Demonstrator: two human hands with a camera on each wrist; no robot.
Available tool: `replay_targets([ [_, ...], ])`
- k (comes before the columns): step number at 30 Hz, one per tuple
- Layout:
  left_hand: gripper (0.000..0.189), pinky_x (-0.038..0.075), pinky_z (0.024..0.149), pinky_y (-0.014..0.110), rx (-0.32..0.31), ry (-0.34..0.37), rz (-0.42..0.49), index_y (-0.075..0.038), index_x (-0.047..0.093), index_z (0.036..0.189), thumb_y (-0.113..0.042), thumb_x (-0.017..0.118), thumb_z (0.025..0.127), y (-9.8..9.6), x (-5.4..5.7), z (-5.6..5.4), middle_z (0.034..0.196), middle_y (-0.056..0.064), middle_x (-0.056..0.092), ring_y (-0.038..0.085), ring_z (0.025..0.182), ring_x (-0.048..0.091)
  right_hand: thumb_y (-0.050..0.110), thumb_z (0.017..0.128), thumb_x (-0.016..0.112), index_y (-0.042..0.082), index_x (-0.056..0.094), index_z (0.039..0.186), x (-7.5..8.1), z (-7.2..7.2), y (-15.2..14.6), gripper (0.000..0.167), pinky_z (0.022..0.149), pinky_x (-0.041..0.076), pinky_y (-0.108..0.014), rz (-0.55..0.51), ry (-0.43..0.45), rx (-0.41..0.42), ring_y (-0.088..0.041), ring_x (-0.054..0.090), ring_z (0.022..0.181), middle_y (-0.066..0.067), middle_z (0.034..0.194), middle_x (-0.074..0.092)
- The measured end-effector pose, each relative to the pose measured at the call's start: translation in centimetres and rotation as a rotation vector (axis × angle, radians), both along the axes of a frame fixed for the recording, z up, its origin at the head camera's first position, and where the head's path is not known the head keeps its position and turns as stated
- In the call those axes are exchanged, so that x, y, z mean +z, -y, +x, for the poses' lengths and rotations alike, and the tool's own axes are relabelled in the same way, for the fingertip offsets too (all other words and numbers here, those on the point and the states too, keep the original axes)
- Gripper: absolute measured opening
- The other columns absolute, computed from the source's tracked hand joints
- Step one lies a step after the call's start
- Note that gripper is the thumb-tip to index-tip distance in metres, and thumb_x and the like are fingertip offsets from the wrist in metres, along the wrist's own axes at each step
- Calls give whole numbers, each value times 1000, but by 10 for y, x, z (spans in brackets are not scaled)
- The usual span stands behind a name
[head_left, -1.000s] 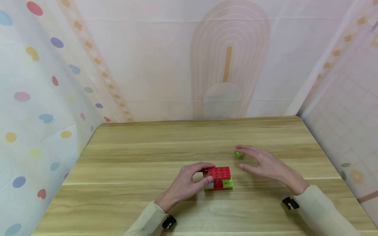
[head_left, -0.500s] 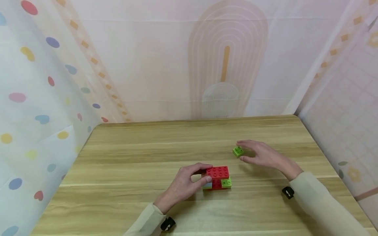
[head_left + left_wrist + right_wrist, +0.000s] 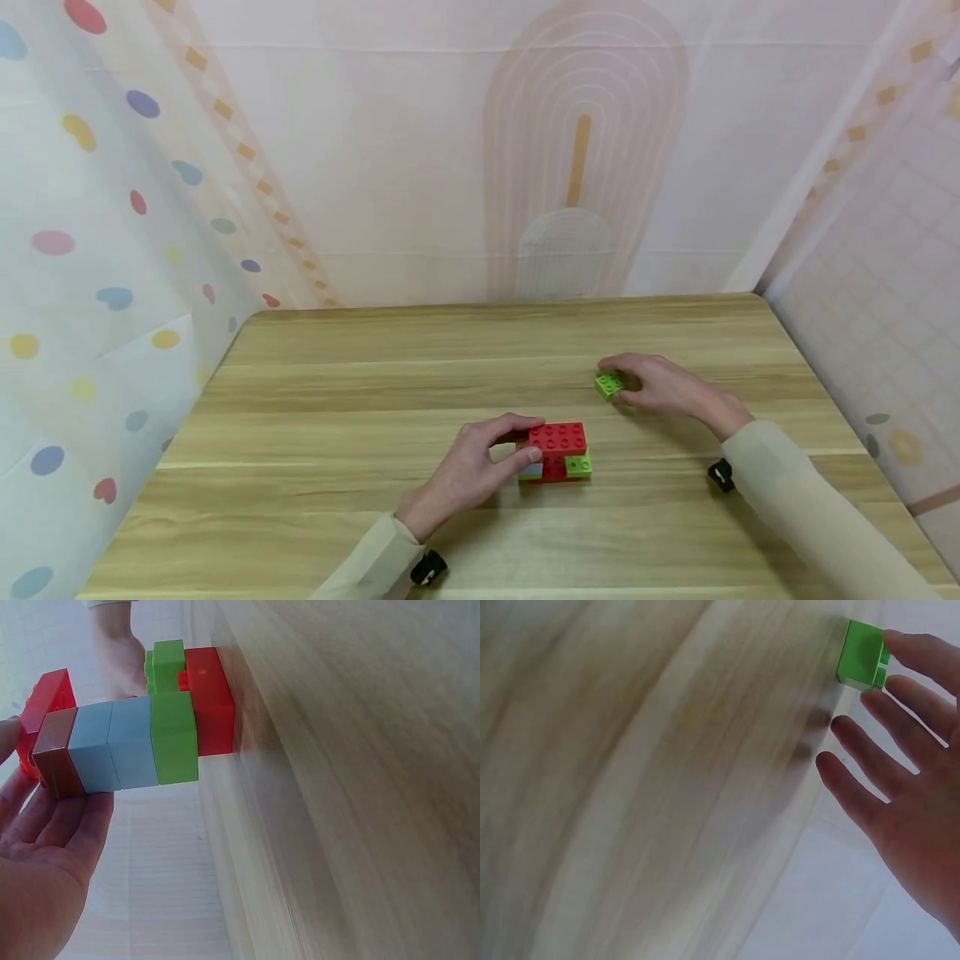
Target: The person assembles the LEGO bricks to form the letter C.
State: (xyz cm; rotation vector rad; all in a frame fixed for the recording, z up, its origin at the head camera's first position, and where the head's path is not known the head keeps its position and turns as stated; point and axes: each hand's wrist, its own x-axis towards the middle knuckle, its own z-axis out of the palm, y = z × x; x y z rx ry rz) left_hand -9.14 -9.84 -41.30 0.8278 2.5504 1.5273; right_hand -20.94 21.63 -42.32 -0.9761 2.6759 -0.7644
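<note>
In the head view my left hand (image 3: 480, 467) grips the upper left end of a stack of toy building blocks on the table. A red block (image 3: 557, 437) tops it, bridging outward. The left wrist view shows the stack's column: a brown block (image 3: 56, 754), light blue blocks (image 3: 116, 746) and a green block (image 3: 174, 739). Below lies a red base block (image 3: 210, 701), carrying another green block (image 3: 169, 664). Farther right, my right hand (image 3: 660, 385) reaches round a small loose green block (image 3: 608, 384). Its thumb and fingertips are right at the block's studded edge, with the other fingers spread.
The wood-grain table (image 3: 360, 450) carries both the stack and the loose block. A patterned cloth (image 3: 405, 167) hangs behind its far edge, and spotted cloth (image 3: 97, 350) hangs at the left. Black bands (image 3: 429, 568) sit at the sleeve cuffs.
My right hand has moved in around the loose green block, its thumb and fingers drawing closer together. The block, partly covered earlier, now shows more. My left hand keeps its grip on the stack.
</note>
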Motion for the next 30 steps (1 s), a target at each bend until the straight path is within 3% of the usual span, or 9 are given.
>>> replay_targets([
  [12,39,53,94,34,-8,-7,-4,-12,65,128,-36,65,97,1,-1,-2,120,-2,68,13,110,64,9,93,70,0,65,125,-1,-1,7,34,94,51,-48,58,-51,3,-30,61,111,-14,121,65],
  [30,38,53,95,37,-14,-6,13,-13,64,128,-35,65,97,4,-3,2,120,-1,69,12,109,64,13,87,76,5,65,123,3,40,20,39,92,53,-44,-62,-134,-40,-25,62,108,-7,118,65],
])
